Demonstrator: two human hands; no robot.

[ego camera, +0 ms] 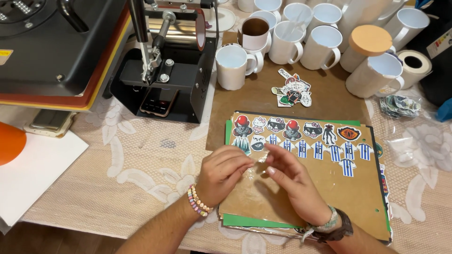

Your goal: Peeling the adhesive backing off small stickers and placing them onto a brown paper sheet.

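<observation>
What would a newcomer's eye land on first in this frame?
Two hands, left and right, meet over a brown board, pinching something small and clear. Rows of cut-out stickers line the board's far edge. Behind stand white mugs, with a black press at far left.

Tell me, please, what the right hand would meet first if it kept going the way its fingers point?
The right hand points up-left, so it would probably first meet the fingertips of the left hand, then the cut-out stickers lying on the brown board. Depth is hard to judge.
</observation>
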